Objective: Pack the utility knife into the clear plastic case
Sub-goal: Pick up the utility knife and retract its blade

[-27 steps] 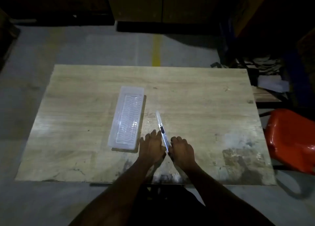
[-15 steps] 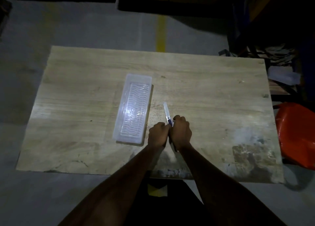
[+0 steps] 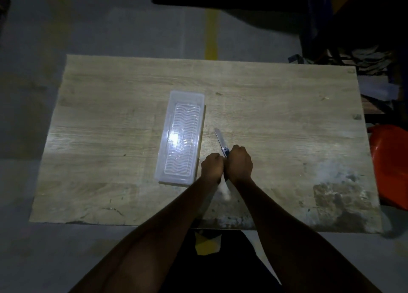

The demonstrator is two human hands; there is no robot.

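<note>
Slim utility knife (image 3: 221, 143), pale flat blade end jutting forward and left past the knuckles, dark slider at the grip, clasped between left hand (image 3: 212, 167) and right hand (image 3: 238, 162), both curled into fists pressed side by side around the handle. Just left of the left hand, long rectangular clear plastic case (image 3: 180, 135), glossy, wavy ribbing on top, lying flat and apart from the knife. Beneath both, worn pale wooden table (image 3: 287, 124), grain streaked, scuffed and stained toward the near right; orange plastic seat (image 3: 390, 162) far right of the right hand.
</note>
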